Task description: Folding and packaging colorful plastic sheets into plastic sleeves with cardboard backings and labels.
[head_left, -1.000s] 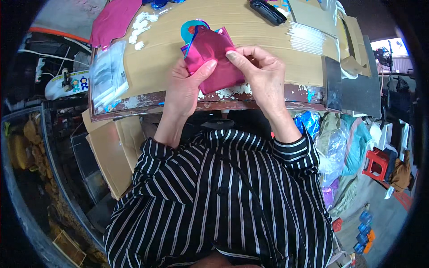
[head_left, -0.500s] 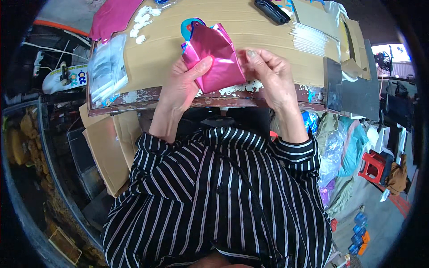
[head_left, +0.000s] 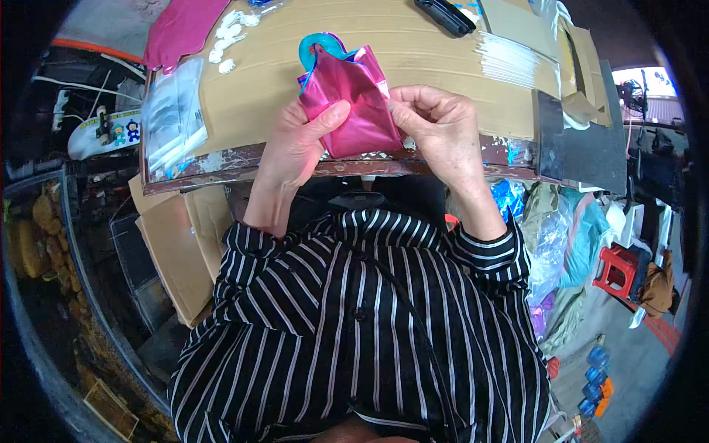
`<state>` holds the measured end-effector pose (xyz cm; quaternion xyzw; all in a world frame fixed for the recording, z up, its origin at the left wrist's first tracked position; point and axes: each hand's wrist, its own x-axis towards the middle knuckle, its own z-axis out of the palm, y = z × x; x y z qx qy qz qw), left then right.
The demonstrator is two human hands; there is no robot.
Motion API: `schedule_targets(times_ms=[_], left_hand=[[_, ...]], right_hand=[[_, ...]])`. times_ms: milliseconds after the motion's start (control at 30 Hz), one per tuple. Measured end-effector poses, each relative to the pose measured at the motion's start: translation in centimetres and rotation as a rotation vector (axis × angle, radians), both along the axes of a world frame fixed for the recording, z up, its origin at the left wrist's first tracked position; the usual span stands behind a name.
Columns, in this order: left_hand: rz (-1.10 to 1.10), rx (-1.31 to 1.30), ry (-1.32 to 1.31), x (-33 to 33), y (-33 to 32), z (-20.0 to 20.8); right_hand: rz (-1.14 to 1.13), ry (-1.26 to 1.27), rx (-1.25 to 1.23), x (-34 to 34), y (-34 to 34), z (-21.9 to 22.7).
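A shiny pink foil piece (head_left: 354,103), folded and creased, is held between my two hands over the near edge of the table. My left hand (head_left: 304,136) grips its left side, thumb pressed flat on the front face. With thumb and bent fingers, my right hand (head_left: 439,125) pinches the right edge. Behind the foil's top, a teal round part (head_left: 316,46) with a blue and purple rim sticks out; whether it joins the foil I cannot tell.
Cardboard (head_left: 258,88) covers the table. Clear plastic bags (head_left: 173,118) and a magenta sheet (head_left: 181,29) lie left, near white blobs (head_left: 230,33). A black handheld tool (head_left: 445,16) and white sticks (head_left: 508,60) lie right. A red stool (head_left: 617,273) stands on the floor.
My right hand has moved left from just beside the foil and now pinches its right edge. My left hand keeps its hold.
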<state>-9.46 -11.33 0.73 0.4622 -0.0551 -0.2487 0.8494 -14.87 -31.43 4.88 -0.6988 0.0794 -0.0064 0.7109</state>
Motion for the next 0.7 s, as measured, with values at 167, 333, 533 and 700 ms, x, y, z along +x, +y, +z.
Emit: schedule_targets(times_ms=[167,333,533,700], left_hand=[[-0.015,-0.026,0.026,-0.3,-0.2,0.8],[-0.046,0.001,-0.003,-0.6,-0.3,1.0],[-0.075,0.057,-0.045,-0.7,0.0,0.9],[-0.084,0.126,-0.081,-1.0,-0.1,1.3]], right_hand=[[-0.027,-0.055,-0.037,0.3,0.0,-0.7],[-0.038,-0.001,0.074,1.0,-0.1,-0.1],[-0.005,0.044,0.129,1.6,-0.4,0.0],[0.01,0.074,0.05,1.5,-0.5,0.0]])
